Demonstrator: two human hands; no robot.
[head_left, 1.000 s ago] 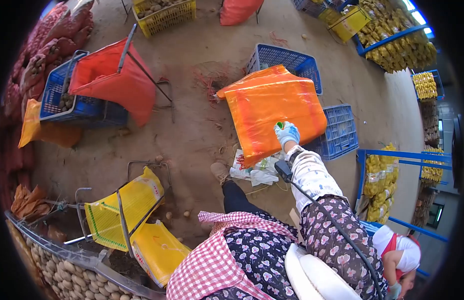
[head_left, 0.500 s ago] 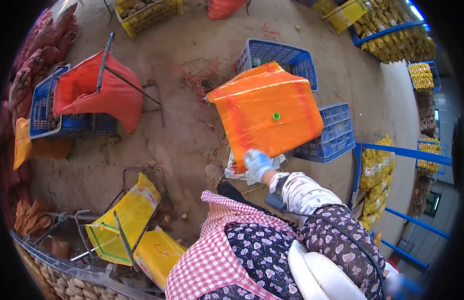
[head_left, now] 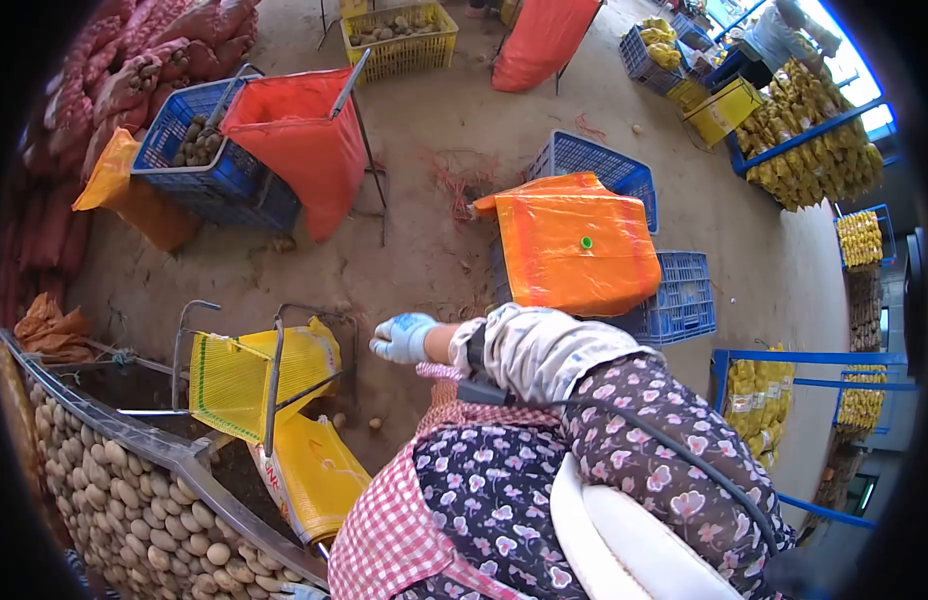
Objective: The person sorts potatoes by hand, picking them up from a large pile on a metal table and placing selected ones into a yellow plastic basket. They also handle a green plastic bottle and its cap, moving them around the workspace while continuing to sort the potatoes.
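My right hand [head_left: 403, 338], in a light blue glove, reaches left across the middle with its fingers apart and nothing in them. Left of it, a yellow mesh bag [head_left: 229, 380] hangs on a metal frame [head_left: 279, 375]. An orange bag [head_left: 574, 250] with a small green round piece [head_left: 587, 243] on it lies over blue crates [head_left: 679, 295], to the right of and beyond my hand. My left hand cannot be made out; a pale scrap at the bottom edge is too small to tell.
Many potatoes [head_left: 154, 520] lie behind a metal rim [head_left: 189, 462] at lower left. A red bag [head_left: 319, 150] on a stand is beside a blue crate [head_left: 174, 160] of potatoes. Farther off are a yellow crate [head_left: 409, 60], stacked yellow bags [head_left: 809, 135] and a person [head_left: 779, 35] at upper right.
My right hand has left the orange bag's near edge and moved left toward the yellow mesh bag. The view has shifted, showing more of the potatoes and the far area.
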